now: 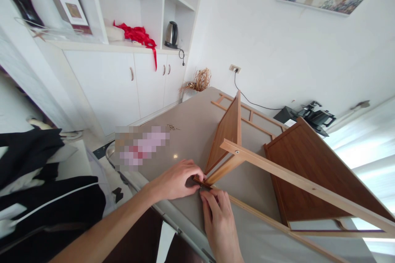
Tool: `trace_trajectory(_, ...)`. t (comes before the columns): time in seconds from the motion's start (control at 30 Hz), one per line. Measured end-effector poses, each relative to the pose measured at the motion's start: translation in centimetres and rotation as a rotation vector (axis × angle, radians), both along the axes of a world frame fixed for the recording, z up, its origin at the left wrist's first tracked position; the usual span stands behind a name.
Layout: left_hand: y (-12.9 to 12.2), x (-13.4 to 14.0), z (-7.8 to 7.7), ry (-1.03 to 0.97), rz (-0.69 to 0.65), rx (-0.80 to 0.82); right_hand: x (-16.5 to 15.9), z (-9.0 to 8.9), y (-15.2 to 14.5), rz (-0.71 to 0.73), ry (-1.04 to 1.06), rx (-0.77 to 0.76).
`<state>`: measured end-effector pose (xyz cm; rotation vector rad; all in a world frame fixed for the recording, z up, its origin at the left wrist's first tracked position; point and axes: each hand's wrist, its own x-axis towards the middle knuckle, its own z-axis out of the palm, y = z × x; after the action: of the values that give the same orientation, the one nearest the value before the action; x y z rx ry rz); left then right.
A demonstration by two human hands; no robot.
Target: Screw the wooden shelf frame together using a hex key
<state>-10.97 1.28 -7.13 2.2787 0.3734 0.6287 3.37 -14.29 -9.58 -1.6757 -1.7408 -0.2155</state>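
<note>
Head view: both hands pinch the wooden frame (265, 164) corner at the table's (185, 131) near edge, left hand (177, 181) fingers curled on it, right hand (217, 213) fingertips pressing. Leaning panels look tippy; a slip could topple them.

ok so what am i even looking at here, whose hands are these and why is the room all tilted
This is one picture from a camera worn on a person's head, looking forward and down, so the room leans as the head tilts. There is no machine. The two bare hands are the wearer's own. The left hand and right hand meet at a corner of a wooden frame lying on a grey table. Their fingertips pinch something small there, too tiny to identify. Brown wooden panels are fixed into the frame. Behind are white cabinets with a kettle and red ribbon.
</note>
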Motion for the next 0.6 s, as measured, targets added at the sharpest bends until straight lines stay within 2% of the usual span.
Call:
trace_trajectory(0.4,-0.05,0.07,-0.26,-0.007,-0.005,0.004,-0.11,-0.66,-0.09,-0.013,-0.004,-0.029)
trace_trajectory(0.6,-0.01,0.11,-0.31,-0.010,-0.001,0.016,-0.43,-0.24,0.08,-0.035,0.047,-0.024)
